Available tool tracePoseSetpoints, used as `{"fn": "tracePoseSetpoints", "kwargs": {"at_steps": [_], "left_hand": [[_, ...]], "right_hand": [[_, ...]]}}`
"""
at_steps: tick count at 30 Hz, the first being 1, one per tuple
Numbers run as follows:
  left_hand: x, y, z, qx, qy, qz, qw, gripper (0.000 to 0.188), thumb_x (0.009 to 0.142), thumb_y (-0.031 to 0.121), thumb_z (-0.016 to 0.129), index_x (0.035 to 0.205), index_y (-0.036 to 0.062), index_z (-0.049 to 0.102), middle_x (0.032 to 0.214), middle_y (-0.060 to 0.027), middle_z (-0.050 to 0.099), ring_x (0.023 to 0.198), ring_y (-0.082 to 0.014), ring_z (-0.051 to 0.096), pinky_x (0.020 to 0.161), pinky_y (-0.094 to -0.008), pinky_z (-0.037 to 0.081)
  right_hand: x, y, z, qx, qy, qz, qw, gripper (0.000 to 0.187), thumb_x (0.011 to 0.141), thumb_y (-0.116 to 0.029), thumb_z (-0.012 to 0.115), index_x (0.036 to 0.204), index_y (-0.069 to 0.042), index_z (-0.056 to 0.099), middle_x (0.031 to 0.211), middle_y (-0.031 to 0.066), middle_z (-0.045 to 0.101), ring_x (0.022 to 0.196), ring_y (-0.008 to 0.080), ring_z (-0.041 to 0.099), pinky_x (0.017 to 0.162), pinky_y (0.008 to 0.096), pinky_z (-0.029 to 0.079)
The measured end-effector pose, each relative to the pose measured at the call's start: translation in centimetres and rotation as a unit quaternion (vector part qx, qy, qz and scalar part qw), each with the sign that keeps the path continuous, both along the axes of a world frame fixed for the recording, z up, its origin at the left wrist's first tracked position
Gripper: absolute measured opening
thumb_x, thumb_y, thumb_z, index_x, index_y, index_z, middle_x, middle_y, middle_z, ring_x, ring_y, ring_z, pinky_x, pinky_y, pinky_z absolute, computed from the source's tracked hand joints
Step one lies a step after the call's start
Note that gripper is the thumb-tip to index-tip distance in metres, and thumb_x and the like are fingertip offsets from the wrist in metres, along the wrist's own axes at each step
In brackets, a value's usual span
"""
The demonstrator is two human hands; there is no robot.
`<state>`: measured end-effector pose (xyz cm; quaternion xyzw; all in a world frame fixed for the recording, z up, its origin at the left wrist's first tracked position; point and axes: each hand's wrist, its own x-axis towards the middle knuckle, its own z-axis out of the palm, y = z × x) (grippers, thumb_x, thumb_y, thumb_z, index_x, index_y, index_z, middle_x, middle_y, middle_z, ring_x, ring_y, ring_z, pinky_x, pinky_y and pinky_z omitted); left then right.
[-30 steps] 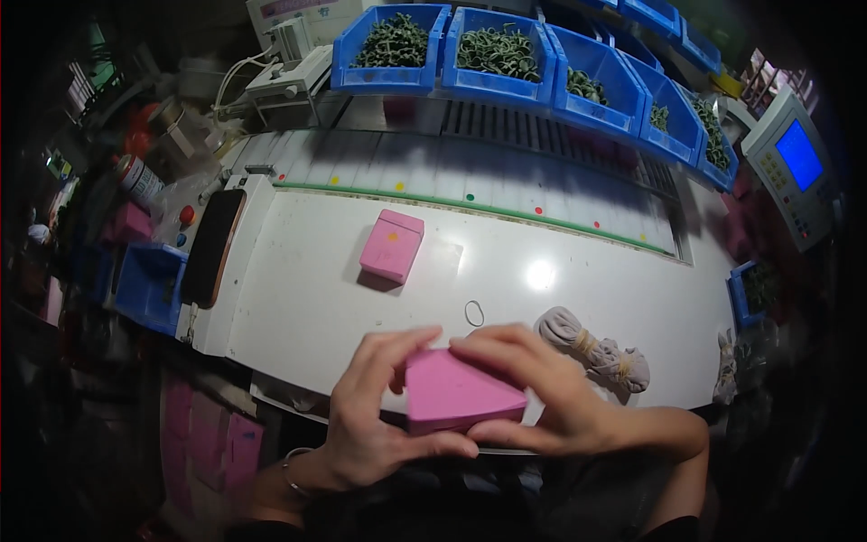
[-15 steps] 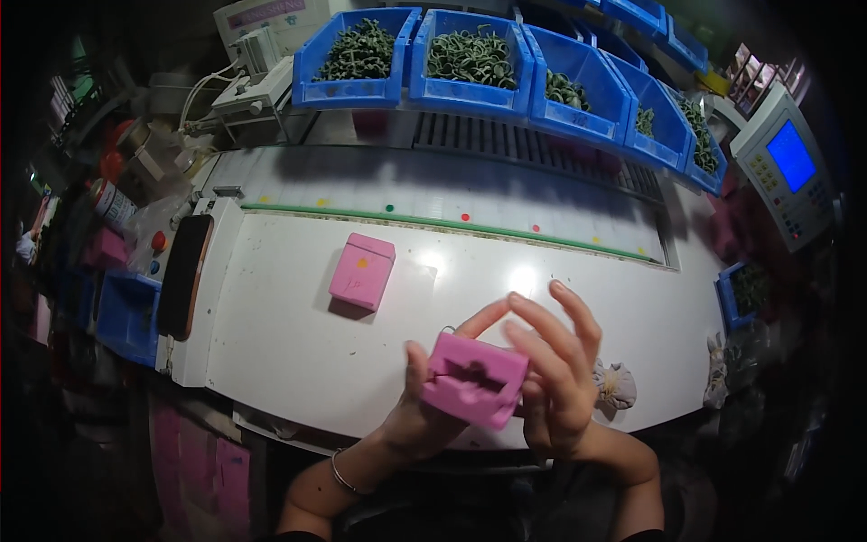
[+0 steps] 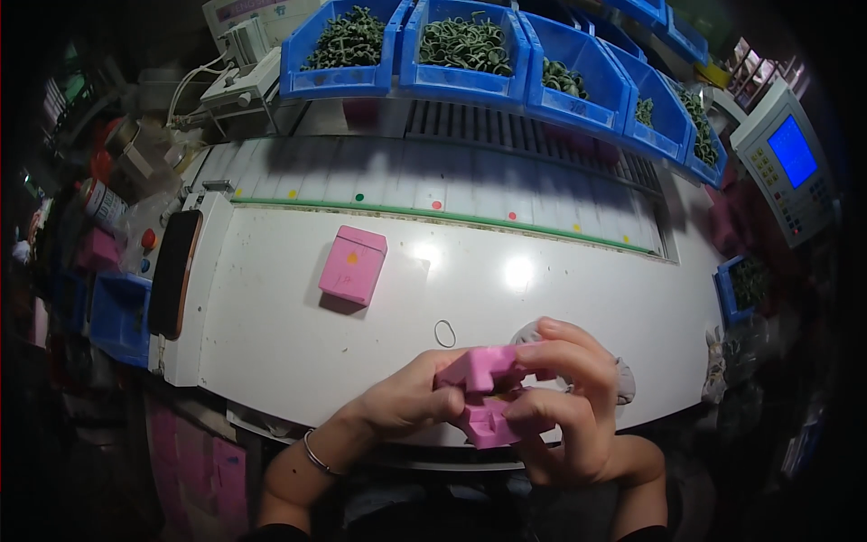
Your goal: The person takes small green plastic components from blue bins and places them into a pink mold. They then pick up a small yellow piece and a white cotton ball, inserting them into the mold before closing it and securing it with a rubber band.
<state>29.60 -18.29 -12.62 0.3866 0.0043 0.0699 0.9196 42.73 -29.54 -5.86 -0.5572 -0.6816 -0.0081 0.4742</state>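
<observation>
Above the near part of the white worktop, both my hands hold a pink rubber mold (image 3: 488,425) whose upper and lower pieces are parted, showing a notched gap between them. My left hand (image 3: 411,393) grips its left side, thumb at the gap. My right hand (image 3: 578,397) pinches the right side, fingers on the upper piece and thumb by the lower one. What lies inside the mold cannot be made out. A thin loop like a rubber band (image 3: 444,333) lies on the worktop beyond my hands. Farther left stands another pink mold block (image 3: 354,266) with a yellow mark.
Blue bins (image 3: 465,77) of small green pieces line the back. A control panel (image 3: 786,158) with a blue screen stands right. A dark phone-like slab (image 3: 176,275) lies at the left edge. A grey cloth bundle (image 3: 625,381) sits partly behind my right hand.
The mold has turned in my hands, and its two pieces have come apart. My right fingers have closed onto it. The thin loop now lies in plain view on the worktop.
</observation>
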Motion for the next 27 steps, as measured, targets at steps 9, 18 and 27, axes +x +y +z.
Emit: {"fn": "tracePoseSetpoints", "kwargs": {"at_steps": [9,18,27], "left_hand": [[1.3,0.1,0.8,-0.304,0.04,0.092,0.947,0.072,0.087,0.066,0.035,0.104,-0.0021,0.052,0.086,-0.012,0.059,0.083,-0.0233,0.061,0.072,-0.0326,0.053],[0.9,0.0,0.3,-0.059,0.207,0.243,0.946,0.072,0.086,0.067,0.034,0.109,0.0006,0.05,0.081,-0.0103,0.06,0.071,-0.0168,0.059,0.064,-0.0279,0.05],[2.1,-0.7,0.3,0.038,0.247,0.29,0.924,0.06,0.095,0.053,0.034,0.094,-0.0017,0.058,0.078,-0.0089,0.061,0.07,-0.0132,0.06,0.064,-0.0265,0.05]], "right_hand": [[-1.0,-1.0,-3.1,0.03,-0.152,0.144,0.977,0.029,0.066,-0.008,0.068,0.094,-0.002,0.063,0.097,0.0111,0.063,0.087,0.0241,0.06,0.074,0.0335,0.048],[3.9,-0.9,-2.3,-0.227,-0.145,-0.086,0.959,0.052,0.073,-0.007,0.068,0.12,0.005,0.049,0.118,0.0219,0.051,0.103,0.0348,0.053,0.085,0.0377,0.044],[5.4,-2.4,-3.6,-0.233,-0.138,-0.045,0.962,0.057,0.07,0.008,0.053,0.126,0.006,0.046,0.132,0.0212,0.046,0.109,0.0342,0.052,0.092,0.0362,0.043]]}}
